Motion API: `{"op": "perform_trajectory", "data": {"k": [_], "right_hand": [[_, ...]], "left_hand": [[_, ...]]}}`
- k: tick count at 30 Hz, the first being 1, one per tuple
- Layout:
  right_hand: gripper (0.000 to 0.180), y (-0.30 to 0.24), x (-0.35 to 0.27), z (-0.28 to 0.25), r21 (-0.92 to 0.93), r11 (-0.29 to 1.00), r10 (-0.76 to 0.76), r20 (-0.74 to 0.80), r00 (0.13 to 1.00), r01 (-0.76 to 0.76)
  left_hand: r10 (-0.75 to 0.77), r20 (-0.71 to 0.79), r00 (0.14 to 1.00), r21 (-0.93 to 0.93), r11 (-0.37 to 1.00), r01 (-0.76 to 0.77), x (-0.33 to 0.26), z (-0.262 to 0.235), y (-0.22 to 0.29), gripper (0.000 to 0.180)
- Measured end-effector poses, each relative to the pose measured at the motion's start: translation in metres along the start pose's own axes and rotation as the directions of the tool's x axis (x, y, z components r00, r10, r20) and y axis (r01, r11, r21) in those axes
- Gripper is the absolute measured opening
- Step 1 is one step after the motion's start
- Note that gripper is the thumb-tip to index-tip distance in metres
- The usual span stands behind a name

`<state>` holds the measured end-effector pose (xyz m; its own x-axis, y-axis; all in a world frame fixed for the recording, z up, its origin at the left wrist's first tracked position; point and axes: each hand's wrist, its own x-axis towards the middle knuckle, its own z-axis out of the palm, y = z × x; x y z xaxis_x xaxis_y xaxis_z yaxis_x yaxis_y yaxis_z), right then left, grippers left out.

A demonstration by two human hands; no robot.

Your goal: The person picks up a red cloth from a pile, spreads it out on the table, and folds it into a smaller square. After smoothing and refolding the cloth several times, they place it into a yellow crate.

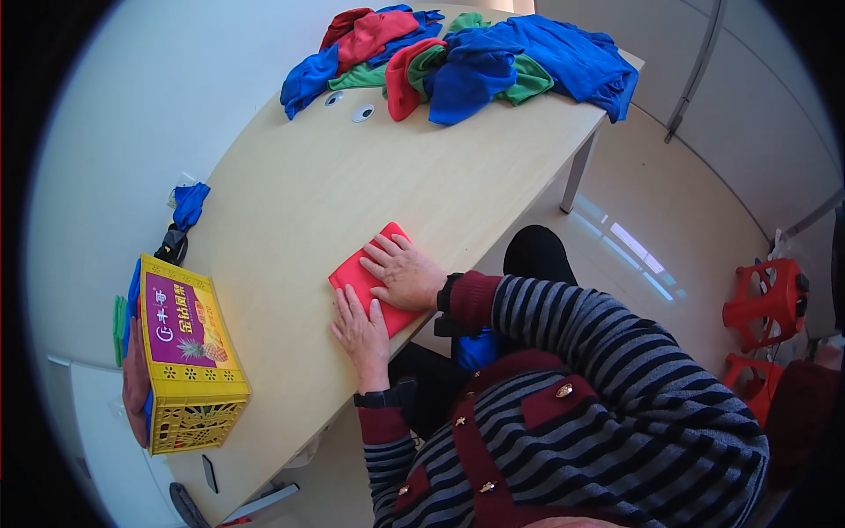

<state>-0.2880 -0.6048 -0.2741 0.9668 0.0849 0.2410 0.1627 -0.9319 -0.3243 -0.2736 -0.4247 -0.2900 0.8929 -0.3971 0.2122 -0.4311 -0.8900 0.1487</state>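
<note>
A red cloth (346,271), folded into a neat rectangle, lies near the front edge of the table (290,194). My left hand (361,333) rests flat on its near left part, fingers stretched out. Pressed on the cloth's right side is my right hand (405,273), also flat with its fingers spread. Both palms cover part of the cloth, and neither hand grips it.
A heap of blue, red and green cloths (475,66) covers the far end, beside two oval black-and-white pieces (363,113). At left stand a yellow plastic crate (198,383) and a dark phone (209,473). Red stools (764,299) are on the floor at right.
</note>
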Motion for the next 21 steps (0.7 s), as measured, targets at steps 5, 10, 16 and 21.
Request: {"op": "perform_trajectory", "data": {"k": [5,10,16,21], "right_hand": [[0.067,0.000,0.002,-0.003,-0.008,1.000,-0.006,0.023,1.000,0.007],[0.065,0.008,-0.001,0.001,-0.024,1.000,-0.003,-0.022,1.000,0.002],[0.064,0.002,0.001,0.003,-0.035,0.998,-0.058,-0.041,0.997,0.057],[0.063,-0.001,0.008,-0.002,-0.014,0.999,-0.032,-0.041,0.999,0.031]], "left_hand": [[-0.033,0.030,0.999,0.022,0.999,0.033,0.000,-0.006,0.004,0.064],[0.124,-0.033,0.992,0.030,0.992,-0.123,0.011,-0.011,0.026,0.064],[0.166,-0.041,0.985,-0.224,0.959,-0.171,0.026,0.007,0.020,0.063],[0.128,-0.080,0.989,-0.214,0.966,-0.143,0.027,0.013,0.007,0.065]]}}
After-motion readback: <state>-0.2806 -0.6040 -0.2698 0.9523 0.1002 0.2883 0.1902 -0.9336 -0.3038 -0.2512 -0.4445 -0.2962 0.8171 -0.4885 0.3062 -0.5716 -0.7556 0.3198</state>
